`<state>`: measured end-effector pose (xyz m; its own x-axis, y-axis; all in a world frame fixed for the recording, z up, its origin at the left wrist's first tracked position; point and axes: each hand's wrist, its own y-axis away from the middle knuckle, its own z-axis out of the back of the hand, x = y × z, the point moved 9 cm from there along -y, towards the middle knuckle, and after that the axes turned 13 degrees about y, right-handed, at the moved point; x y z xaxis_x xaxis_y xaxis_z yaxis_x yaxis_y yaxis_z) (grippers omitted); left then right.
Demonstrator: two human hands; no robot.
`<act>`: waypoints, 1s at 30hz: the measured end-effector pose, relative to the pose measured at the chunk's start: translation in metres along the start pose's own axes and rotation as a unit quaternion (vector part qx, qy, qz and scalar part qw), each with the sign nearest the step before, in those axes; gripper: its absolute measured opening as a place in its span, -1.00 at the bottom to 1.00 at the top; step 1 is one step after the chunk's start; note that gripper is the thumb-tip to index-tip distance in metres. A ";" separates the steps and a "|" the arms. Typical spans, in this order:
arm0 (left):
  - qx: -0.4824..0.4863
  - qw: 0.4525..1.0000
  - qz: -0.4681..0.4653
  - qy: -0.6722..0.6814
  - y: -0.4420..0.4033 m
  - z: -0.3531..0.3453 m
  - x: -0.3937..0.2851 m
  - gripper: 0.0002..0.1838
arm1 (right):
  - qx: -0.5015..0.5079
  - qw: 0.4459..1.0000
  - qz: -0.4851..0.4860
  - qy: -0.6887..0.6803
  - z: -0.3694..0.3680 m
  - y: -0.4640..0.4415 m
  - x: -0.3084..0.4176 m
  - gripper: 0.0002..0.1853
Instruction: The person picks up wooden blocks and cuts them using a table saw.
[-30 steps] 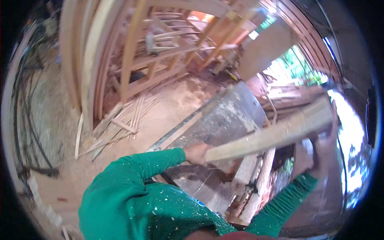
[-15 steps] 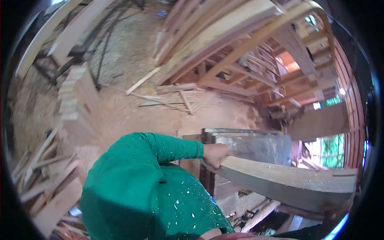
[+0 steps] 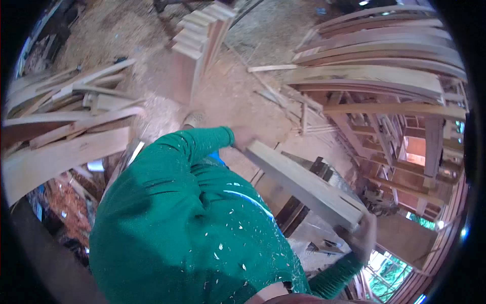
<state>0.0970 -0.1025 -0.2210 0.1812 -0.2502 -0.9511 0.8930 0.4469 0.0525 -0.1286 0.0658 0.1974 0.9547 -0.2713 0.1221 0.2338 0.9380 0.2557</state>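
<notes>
A thick wooden beam (image 3: 306, 185) is held aloft by both hands, slanting across the work, with the left hand (image 3: 244, 138) gripping its left end and the right hand (image 3: 365, 235) wrapped about its right end; both hands are blurred, so the set of each finger cannot be told. Below the beam lies a worn metal surface (image 3: 311, 229), partly hidden by it. On the near side of the beam is the wearer's green long-sleeved shirt (image 3: 187, 223), flecked with pale wood shavings. Beyond the beam, thin wooden strips (image 3: 304, 120) lie on the dusty floor (image 3: 228, 99), and farther off to its upper left a row of boards (image 3: 192, 50) leans close together. Well to the left of the beam is a jumbled pile of lumber (image 3: 81, 104). To its upper right, long planks (image 3: 374, 73) are stacked beside an open wooden framework (image 3: 390, 109).
</notes>
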 end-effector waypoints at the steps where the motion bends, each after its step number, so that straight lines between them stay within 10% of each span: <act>1: -0.054 0.998 0.023 -0.032 0.021 0.015 0.042 -0.44 | 0.051 0.998 0.042 0.012 -0.025 -0.032 0.057 -0.31; 5: -0.120 0.953 0.274 -0.055 0.134 0.104 0.143 -0.55 | 0.123 0.978 0.167 0.001 -0.149 -0.132 0.212 -0.48; 7: -0.252 0.926 0.270 -0.075 0.208 0.133 0.219 -0.53 | 0.116 0.967 0.226 0.035 -0.224 -0.179 0.270 -0.56; 9: -0.207 0.899 0.383 0.050 0.279 0.179 0.210 -0.66 | 0.129 0.953 0.273 0.021 -0.295 -0.224 0.328 -0.61; 14: -0.212 0.867 0.415 -0.178 0.463 0.235 0.297 -0.64 | 0.161 0.940 0.290 0.077 -0.415 -0.290 0.427 -0.59; 19: -0.273 0.778 0.565 -0.009 0.567 0.230 0.307 -0.70 | 0.163 0.948 0.262 0.081 -0.474 -0.323 0.467 -0.58; 25: -0.284 0.798 0.514 0.136 0.484 0.182 0.309 -0.21 | 0.155 0.957 0.240 0.057 -0.485 -0.370 0.496 -0.63; 30: -0.472 0.766 0.244 0.361 0.308 0.242 0.258 0.20 | 0.207 0.950 0.230 0.037 -0.441 -0.363 0.459 -0.63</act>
<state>0.5185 -0.2369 -0.3771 -0.1812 0.5326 -0.8267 0.0338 0.8435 0.5360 0.3062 -0.3041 -0.2622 0.9525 0.1760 0.2487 -0.2882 0.7849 0.5486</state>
